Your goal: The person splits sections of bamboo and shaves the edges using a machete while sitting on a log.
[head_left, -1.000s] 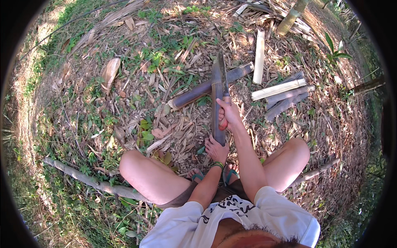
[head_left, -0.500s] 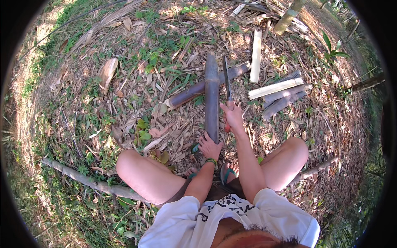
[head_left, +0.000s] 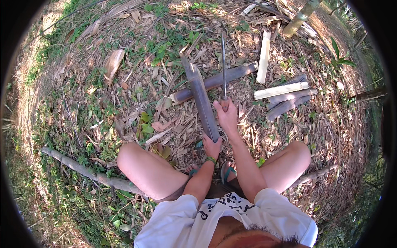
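So the bamboo slat [head_left: 202, 97] stands tilted in front of the squatting person, long axis running from the lower end near the feet up and away, its top leaning a bit to the left. It's a grey-brown split piece, curved across its width like a gutter, with a duller, weathered skin. The left hand [head_left: 212, 145] is wrapped tight around its lower end, fingers closed on it, green band on the wrist.

The right hand [head_left: 227, 116] is fisted around the handle of a long knife [head_left: 223, 66], thin dark blade pointing straight up and away, just beside the slat's right edge. Can't tell if the blade actually touches the slat.

Behind them a whole round bamboo pole [head_left: 215, 82] lies on the ground, slanting up to the right, hollow end showing at the left. Off to the right there's a little pile of split pieces [head_left: 283, 96], some pale inside-up, some grey, plus one pale slat [head_left: 263, 57] lying nearly upright in the picture. Ground is all dry leaves and chips, with grass at the edges. Another thin pole [head_left: 87, 172] lies by the left knee.
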`<state>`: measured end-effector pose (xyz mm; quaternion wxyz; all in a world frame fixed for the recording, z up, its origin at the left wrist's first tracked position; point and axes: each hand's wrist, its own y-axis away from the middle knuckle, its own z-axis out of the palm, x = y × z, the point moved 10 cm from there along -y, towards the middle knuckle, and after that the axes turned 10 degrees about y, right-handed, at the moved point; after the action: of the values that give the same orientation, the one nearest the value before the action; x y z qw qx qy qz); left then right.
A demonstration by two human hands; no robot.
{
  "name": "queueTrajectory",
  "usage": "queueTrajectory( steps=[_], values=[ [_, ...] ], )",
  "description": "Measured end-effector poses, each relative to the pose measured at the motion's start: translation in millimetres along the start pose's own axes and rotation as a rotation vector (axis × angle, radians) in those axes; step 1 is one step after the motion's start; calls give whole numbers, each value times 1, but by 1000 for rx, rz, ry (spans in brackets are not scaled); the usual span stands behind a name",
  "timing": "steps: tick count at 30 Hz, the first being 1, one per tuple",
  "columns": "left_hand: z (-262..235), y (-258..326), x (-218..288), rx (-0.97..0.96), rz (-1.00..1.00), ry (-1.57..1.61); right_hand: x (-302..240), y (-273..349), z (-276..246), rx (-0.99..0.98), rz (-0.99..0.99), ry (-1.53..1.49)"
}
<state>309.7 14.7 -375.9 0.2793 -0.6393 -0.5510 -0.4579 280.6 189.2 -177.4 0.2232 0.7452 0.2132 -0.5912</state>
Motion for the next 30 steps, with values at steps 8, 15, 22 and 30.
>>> queueTrajectory(
  steps=[8,15,22,30],
  values=[
    [15,6,11,-138,-159,-177,45,13,26,-68,71,340],
    [24,11,37,-269,-170,-131,107,-16,19,-102,115,707],
    [16,7,16,-193,-190,-190,-191,-37,12,-37,-310,30],
    [29,6,2,-115,-118,-151,125,-2,56,-137,237,771]
  ],
)
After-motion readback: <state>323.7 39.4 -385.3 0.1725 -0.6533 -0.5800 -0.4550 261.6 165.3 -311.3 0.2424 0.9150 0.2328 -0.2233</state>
